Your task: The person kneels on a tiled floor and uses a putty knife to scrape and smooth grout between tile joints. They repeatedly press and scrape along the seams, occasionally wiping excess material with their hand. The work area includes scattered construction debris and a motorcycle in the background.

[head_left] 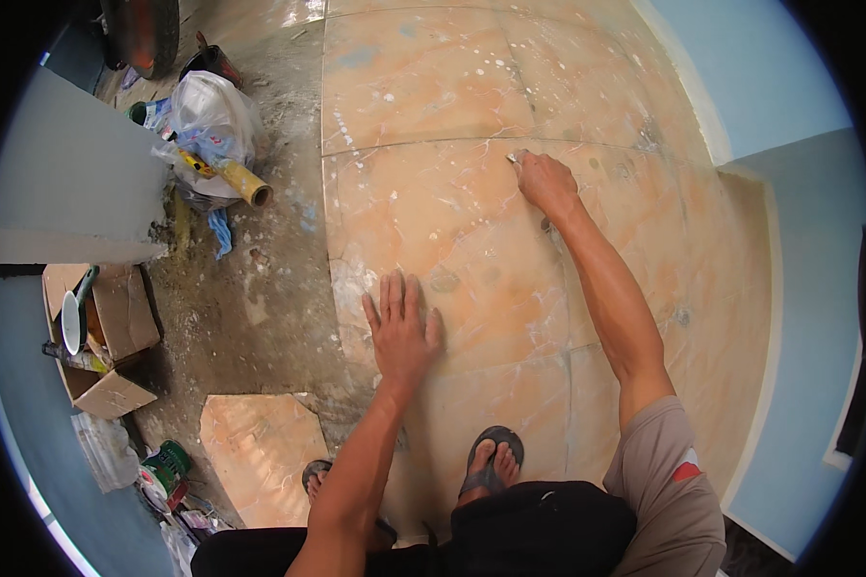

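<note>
Downward, in the head view, a tiled floor (452, 207) flecked with white spots is seen. The left hand (401, 332) is laid palm-down on it, fingers parted, nothing gripped. Well apart, farther forward and to the right, a small object (512, 159) is pinched in the fingers of the right hand (546, 185). It is held low over the tiles, near a joint; its kind and any contact cannot be told. Leftward, a bag (216, 106), a yellow tube (242, 182) and a box (130, 313) are noted on rough ground (269, 288).
</note>
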Demonstrator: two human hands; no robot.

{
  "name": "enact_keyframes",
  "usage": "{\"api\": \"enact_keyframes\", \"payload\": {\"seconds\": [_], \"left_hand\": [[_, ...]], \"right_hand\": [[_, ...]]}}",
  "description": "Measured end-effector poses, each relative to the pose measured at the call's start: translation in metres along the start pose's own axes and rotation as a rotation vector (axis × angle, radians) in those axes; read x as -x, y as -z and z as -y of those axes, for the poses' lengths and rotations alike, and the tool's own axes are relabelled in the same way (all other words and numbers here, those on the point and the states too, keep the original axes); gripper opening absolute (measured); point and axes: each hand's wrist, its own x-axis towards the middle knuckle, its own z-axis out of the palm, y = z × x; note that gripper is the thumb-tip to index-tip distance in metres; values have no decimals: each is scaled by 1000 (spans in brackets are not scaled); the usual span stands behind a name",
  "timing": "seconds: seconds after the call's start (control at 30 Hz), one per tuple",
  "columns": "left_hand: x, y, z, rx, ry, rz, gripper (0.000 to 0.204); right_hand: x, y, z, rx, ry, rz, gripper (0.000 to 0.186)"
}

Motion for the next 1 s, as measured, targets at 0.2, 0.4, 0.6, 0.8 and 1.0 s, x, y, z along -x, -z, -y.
{"api": "enact_keyframes", "payload": {"seconds": [0.2,0.4,0.6,0.8,1.0], "left_hand": [[0,-1,10,-17,28,-22,66],[3,-2,7,9,35,2,67],[1,-5,3,33,10,11,66],[2,0,7,-10,7,-15,65],[3,-4,6,-13,18,-16,67]], "right_hand": [[-3,-1,7,-31,55,2,31],[53,1,10,-51,74,36,30],[-35,-3,10,19,15,-24,35],[22,-9,0,-113,6,-24,38],[107,-7,-32,-100,-14,142,40]]}}
